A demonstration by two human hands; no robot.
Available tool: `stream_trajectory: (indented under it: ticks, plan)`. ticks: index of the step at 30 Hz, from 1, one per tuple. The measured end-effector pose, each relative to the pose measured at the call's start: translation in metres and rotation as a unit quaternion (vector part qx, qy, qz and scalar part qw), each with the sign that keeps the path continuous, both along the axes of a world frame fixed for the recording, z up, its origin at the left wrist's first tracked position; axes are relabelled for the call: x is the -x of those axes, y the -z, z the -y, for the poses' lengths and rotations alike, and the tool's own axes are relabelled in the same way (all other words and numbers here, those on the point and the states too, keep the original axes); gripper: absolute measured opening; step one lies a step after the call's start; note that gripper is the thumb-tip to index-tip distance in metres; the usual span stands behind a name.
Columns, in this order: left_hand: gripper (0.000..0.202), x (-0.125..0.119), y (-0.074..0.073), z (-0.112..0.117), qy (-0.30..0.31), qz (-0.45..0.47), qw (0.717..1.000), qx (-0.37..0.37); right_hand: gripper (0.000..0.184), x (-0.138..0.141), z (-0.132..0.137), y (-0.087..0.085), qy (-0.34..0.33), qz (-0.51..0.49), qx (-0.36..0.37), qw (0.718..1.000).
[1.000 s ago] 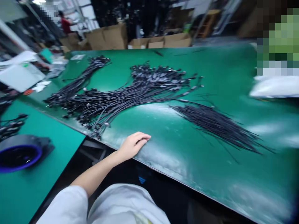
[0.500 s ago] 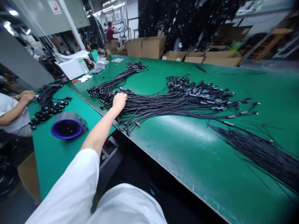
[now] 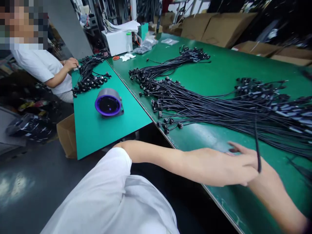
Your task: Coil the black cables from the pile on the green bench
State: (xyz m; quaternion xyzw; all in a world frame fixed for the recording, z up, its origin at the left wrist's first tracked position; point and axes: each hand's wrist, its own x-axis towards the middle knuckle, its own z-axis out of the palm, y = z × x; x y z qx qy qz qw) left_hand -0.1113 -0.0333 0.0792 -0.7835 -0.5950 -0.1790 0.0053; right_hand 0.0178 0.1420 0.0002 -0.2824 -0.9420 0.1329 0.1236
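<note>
My left arm reaches far to the right across the edge of the green table (image 3: 219, 65). My left hand (image 3: 234, 172) is closed on one thin black cable (image 3: 255, 139) that stands up from its fingertips. My right hand (image 3: 243, 152) lies just behind it, a finger stretched out flat towards the left; its other fingers are hidden. Both hands are at the near edge of a big pile of black cables with connectors (image 3: 207, 107), which fans across the table.
A second cable bundle (image 3: 170, 63) lies further back. A lower green table (image 3: 92, 136) on the left holds a grey device with a purple ring (image 3: 108, 103) and more cables (image 3: 89, 78), handled by a seated person in white (image 3: 46, 70). Cardboard boxes (image 3: 219, 27) line the far side.
My left hand left the connector end of the pile and swung right with a cable. My right hand has come into view. The camera has turned left.
</note>
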Motion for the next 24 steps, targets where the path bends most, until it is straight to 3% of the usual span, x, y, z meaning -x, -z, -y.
stream_trajectory:
  ticks: [3,5,7,9,11,12,14,16,18,20,21,24]
  plan:
    - [0.021,0.013,0.007,0.03,-0.051,0.052,0.997,0.031,0.054,0.025,-0.008,-0.004,0.101,-0.003,0.062,0.993]
    - [0.027,0.024,0.019,0.043,-0.077,0.106,0.989,0.073,0.069,0.034,-0.007,-0.008,0.141,-0.034,0.032,0.989]
    - [0.031,0.028,0.033,0.052,-0.073,0.171,0.977,0.106,0.067,0.039,0.0,-0.006,0.053,-0.034,0.0,0.998]
    - [0.033,0.029,0.044,0.061,-0.048,0.222,0.968,0.111,0.051,0.043,0.007,0.002,-0.047,0.012,-0.026,0.998]
    - [0.038,0.038,0.047,0.076,-0.061,0.227,0.97,0.062,0.041,0.045,0.013,0.012,-0.075,0.044,-0.046,0.995]
    - [0.043,0.048,0.044,0.088,-0.101,0.208,0.973,0.013,0.038,0.045,0.015,0.017,-0.07,0.045,-0.052,0.995]
    - [0.053,0.085,0.032,0.12,-0.251,0.131,0.953,-0.108,0.033,0.044,0.015,0.023,-0.056,0.028,-0.057,0.996]
    - [0.067,0.138,0.014,0.161,-0.433,0.039,0.882,-0.183,0.03,0.043,0.014,0.027,-0.053,0.011,-0.056,0.997]
    - [0.077,0.195,-0.004,0.2,-0.533,0.0,0.824,-0.191,0.03,0.042,0.012,0.03,-0.049,0.006,-0.061,0.997]
    - [0.076,0.243,-0.016,0.228,-0.569,0.021,0.809,-0.149,0.031,0.042,0.011,0.032,-0.045,0.008,-0.063,0.997]
    - [0.079,0.26,-0.019,0.237,-0.566,0.035,0.817,-0.103,0.032,0.042,0.011,0.033,-0.045,0.01,-0.061,0.997]
    - [0.076,0.283,-0.016,0.245,-0.547,0.059,0.834,-0.03,0.033,0.042,0.012,0.033,-0.041,0.012,-0.057,0.997]
